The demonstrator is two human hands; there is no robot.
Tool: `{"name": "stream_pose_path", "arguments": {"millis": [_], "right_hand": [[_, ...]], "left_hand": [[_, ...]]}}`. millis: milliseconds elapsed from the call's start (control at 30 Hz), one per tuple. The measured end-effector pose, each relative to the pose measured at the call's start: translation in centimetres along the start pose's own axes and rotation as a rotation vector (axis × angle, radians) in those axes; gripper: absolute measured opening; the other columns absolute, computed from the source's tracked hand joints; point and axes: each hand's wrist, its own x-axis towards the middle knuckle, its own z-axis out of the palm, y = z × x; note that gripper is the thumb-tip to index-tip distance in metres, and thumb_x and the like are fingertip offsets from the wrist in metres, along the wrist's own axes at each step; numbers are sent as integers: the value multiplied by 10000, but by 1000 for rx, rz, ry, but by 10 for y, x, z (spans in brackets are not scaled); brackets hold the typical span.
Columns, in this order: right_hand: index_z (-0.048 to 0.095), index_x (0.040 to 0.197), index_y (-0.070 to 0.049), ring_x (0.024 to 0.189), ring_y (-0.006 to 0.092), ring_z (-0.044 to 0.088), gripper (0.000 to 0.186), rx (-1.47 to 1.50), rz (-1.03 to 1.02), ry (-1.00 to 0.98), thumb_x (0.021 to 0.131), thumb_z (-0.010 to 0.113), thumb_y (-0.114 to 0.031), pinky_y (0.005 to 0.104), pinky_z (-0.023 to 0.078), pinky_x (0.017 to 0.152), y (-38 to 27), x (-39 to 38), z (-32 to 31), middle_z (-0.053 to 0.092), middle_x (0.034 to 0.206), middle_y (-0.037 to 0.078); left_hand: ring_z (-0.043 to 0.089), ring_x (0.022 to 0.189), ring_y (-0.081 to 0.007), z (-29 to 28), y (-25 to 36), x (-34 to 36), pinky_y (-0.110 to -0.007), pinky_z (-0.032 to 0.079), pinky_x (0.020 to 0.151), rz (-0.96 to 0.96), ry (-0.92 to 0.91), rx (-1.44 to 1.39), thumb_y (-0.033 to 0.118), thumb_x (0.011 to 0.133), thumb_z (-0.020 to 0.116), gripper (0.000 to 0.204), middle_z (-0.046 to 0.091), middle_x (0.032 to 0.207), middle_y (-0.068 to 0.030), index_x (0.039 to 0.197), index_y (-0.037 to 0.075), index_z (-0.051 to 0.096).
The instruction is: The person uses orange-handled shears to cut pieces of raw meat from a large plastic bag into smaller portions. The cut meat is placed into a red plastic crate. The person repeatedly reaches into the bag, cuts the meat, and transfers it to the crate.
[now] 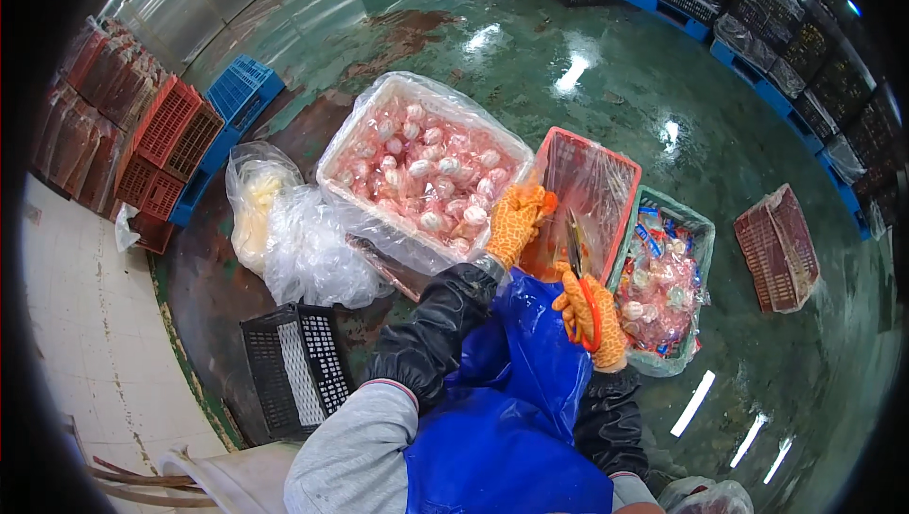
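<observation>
My left hand (516, 221), in an orange patterned glove, is over the corner where a white bin (330, 160) meets a red crate (632, 185). Its fingers curl together; what they hold, if anything, cannot be made out. Clear film lies close to them. In the same kind of glove, my right hand (589, 317) grips scissors (575, 247) by their red-orange handles. The dark blades point away from me over the red crate, slightly apart. Clear plastic lines that crate. Inside the white bin are many round white pieces (422, 169) in pinkish clear wrapping.
Right of the red crate stands a green crate (705, 230) of wrapped pieces and red-blue packaging. Bags of clear plastic (322, 247) and a black crate (254, 348) are at left. A maroon crate (778, 247) stands right. Stacked crates (172, 121) rise farther off. The green floor (530, 60) looks wet.
</observation>
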Motion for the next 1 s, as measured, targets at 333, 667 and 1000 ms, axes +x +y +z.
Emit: {"name": "stream_pose_path", "arguments": {"millis": [333, 667, 1000], "right_hand": [[535, 1122, -37, 464, 89, 482, 366, 350, -66, -130, 884, 520, -315, 189, 401, 417, 45, 50, -32, 574, 684, 90], [462, 1189, -20, 469, 109, 452, 397, 440, -14, -96, 894, 504, -282, 199, 379, 417, 90, 57, -29, 560, 727, 120], [451, 1197, 1, 442, 108, 460, 484, 642, 41, -122, 904, 455, -384, 204, 397, 375, 71, 43, -32, 536, 673, 85]], "left_hand": [[413, 390, -54, 15, 16, 6, -190, 304, 329, 57, 68, -19, 236, 870, 555, 135, 502, 581, 13, 880, 104, 534], [522, 638, -150, 72, 20, 22, -287, 413, 558, 276, -131, 248, 296, 814, 595, 281, 562, 754, -45, 940, 52, 535], [478, 915, -371, 11, 50, 7, -440, 380, 803, 607, 287, 987, 378, 662, 663, 521, 481, 943, -204, 973, 6, 472]]}}
